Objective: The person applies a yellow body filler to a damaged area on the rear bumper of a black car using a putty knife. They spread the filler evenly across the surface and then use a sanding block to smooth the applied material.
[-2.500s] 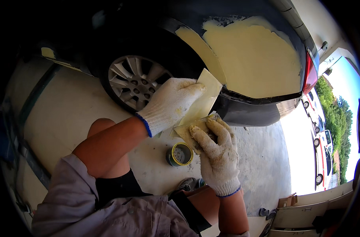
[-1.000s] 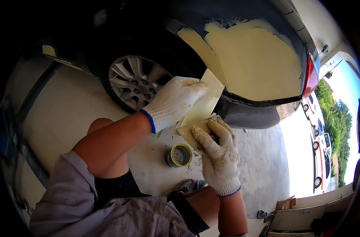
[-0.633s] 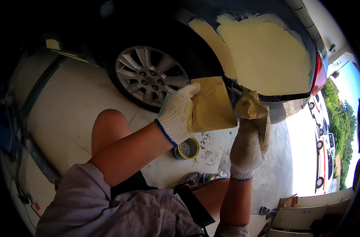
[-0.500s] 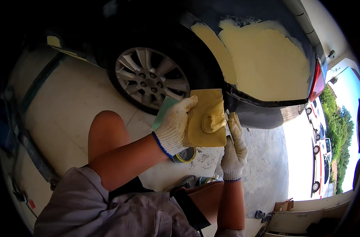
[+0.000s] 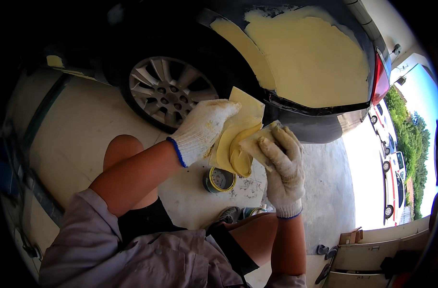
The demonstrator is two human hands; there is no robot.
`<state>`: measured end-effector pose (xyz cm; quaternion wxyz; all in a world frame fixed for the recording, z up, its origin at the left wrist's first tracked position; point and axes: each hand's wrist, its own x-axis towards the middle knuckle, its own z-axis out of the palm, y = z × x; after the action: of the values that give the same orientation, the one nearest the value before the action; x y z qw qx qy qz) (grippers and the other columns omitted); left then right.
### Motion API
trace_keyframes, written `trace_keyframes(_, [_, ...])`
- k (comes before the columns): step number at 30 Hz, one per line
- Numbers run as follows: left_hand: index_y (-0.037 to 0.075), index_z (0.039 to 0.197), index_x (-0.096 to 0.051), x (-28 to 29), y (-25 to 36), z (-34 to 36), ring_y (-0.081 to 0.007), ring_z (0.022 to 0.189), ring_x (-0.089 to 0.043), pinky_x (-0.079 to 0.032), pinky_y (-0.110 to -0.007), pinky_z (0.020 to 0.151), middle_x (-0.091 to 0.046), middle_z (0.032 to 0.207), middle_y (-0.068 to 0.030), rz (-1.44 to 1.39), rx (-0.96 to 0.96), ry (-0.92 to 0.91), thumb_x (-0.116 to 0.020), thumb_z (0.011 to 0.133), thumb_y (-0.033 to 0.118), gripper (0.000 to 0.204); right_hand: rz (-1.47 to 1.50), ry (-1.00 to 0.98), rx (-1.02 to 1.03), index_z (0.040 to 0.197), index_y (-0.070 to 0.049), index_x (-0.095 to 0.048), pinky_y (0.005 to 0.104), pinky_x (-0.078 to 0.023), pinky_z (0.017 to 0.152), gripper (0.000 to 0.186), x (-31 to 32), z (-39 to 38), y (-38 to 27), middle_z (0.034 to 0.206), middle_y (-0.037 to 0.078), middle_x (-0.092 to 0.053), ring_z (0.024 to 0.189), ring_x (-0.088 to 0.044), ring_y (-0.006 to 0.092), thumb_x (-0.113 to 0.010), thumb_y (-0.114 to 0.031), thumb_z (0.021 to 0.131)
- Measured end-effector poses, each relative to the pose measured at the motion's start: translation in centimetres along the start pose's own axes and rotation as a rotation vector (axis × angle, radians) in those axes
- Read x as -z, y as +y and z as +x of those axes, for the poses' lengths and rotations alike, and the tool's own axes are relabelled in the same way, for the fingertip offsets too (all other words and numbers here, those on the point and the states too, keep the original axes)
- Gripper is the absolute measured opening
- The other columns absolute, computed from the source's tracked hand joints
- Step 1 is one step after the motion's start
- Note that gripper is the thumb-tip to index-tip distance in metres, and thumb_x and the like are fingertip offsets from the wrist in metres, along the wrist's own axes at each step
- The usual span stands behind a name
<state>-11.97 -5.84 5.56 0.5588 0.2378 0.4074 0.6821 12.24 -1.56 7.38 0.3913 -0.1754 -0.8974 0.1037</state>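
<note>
A flat board [image 5: 248,108] is held up before the body, its left edge pinched firmly by the left hand [image 5: 207,126]; a thick ridge of yellow putty [image 5: 240,161] is borne toward its near end. A spreader [image 5: 255,144] is gripped in the bent fingers of the right hand [image 5: 284,173], its edge apparently set against the putty. Because the ridge is piled so near the board's edge, some could be dropped if the board were tipped; the spreader could be let slip, as the glove [image 5: 288,189] is smeared.

Below, an open tin [image 5: 208,183], partly covered in view by the board, is stood on the floor [image 5: 322,192], where it could be kicked by the nearby shoe [image 5: 228,215]. Beyond, the wheel [image 5: 173,91] and putty-coated car panel [image 5: 308,62] could be knocked if the board were swung forward. Farther off, parked vehicles [image 5: 393,189] are seen outdoors.
</note>
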Motion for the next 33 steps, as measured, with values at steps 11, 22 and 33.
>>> trace_keyframes(11, [-0.005, 0.130, -0.072, -2.8, 2.0, 1.0, -0.0176, 0.094, -0.075, -0.062, -0.032, 0.079, -0.077, 0.111, -0.0124, 0.304, -0.138, -0.077, -0.062, 0.112, 0.025, 0.037, -0.132, -0.145, -0.096, 0.131, -0.016, -0.079, 0.0521, -0.051, 0.114, 0.044, 0.2, 2.3, -2.8, 0.137, 0.019, -0.067, 0.134, -0.060, 0.0457, -0.071, 0.001, 0.091])
trace_keyframes(22, [0.003, 0.154, -0.051, -1.5, 1.1, 1.1, -0.0366, 0.127, -0.072, -0.065, -0.059, 0.101, -0.066, 0.142, -0.0202, -0.485, 0.100, 0.037, -0.037, 0.118, 0.036, 0.051, 0.750, 0.292, -0.373, 0.151, 0.006, -0.061, 0.0406, -0.050, 0.121, 0.041, 0.4, 2.7, -1.0, 0.154, 0.018, -0.063, 0.142, -0.060, 0.0264, -0.056, -0.006, 0.112])
trace_keyframes(33, [0.000, 0.153, -0.052, -0.7, -4.3, -0.2, -0.0360, 0.123, -0.072, -0.062, -0.053, 0.105, -0.066, 0.141, -0.0217, -0.567, 0.288, -0.260, -0.039, 0.118, 0.034, 0.051, 0.266, 0.265, -0.192, 0.133, 0.000, -0.078, 0.0498, -0.051, 0.120, 0.038, -0.1, -4.0, 5.5, 0.155, 0.022, -0.063, 0.144, -0.059, 0.0415, -0.069, 0.010, 0.097])
